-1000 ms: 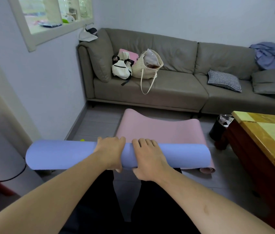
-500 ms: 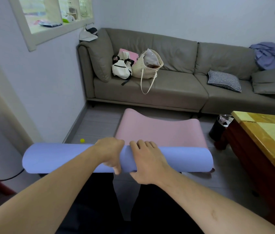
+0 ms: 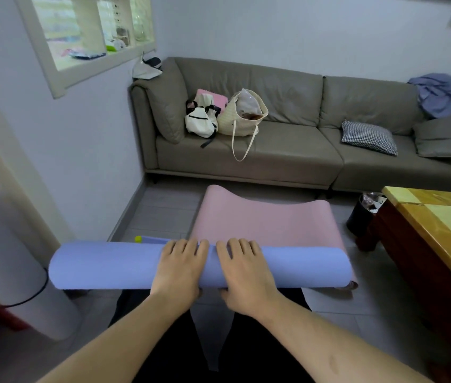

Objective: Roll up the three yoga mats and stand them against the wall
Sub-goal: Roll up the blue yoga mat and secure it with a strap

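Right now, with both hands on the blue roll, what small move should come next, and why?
Probably tip the blue mat upright and carry it toward the wall. It looks fully rolled, the left hand and right hand grip it at mid-length, and the pink mat still lies unrolled behind it.

Yoga mats: two in view, one blue mat (image 3: 108, 265) rolled into a tube and one pink mat (image 3: 263, 219) lying flat on the floor between the roll and the sofa (image 3: 287, 150).
Hands: two, left hand (image 3: 180, 268) and right hand (image 3: 246, 272), both on the blue roll.
Bags on the sofa: two, a white backpack (image 3: 200, 123) and a cream tote (image 3: 242, 114).
Loose cushions on the sofa: two, one checked (image 3: 368, 136), one grey (image 3: 445, 140).
Bins: one black bin (image 3: 361, 217) between sofa and bench (image 3: 445, 217).
Benches: one.
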`<action>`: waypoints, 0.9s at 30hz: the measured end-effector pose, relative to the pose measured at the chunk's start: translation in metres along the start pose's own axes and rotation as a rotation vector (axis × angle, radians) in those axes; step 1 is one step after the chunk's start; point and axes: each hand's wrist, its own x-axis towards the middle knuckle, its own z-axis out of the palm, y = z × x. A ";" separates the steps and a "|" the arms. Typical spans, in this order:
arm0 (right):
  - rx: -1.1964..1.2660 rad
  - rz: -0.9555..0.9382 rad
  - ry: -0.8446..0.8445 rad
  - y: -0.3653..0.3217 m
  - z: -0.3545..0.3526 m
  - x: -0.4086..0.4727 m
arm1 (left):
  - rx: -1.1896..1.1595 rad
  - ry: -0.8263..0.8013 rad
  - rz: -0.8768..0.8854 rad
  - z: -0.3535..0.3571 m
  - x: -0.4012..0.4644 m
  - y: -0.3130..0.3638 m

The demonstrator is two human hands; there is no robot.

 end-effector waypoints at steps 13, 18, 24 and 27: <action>0.061 0.044 -0.047 0.000 -0.012 0.012 | 0.103 -0.021 -0.016 0.006 -0.003 0.004; 0.046 0.024 -0.021 0.000 -0.014 0.012 | 0.064 -0.154 -0.023 -0.022 0.017 -0.004; 0.025 0.013 -0.009 -0.004 -0.014 0.005 | 0.092 -0.268 0.038 -0.040 0.024 -0.006; 0.006 0.021 -0.037 -0.006 -0.019 0.005 | 0.095 -0.292 0.062 -0.040 0.025 -0.006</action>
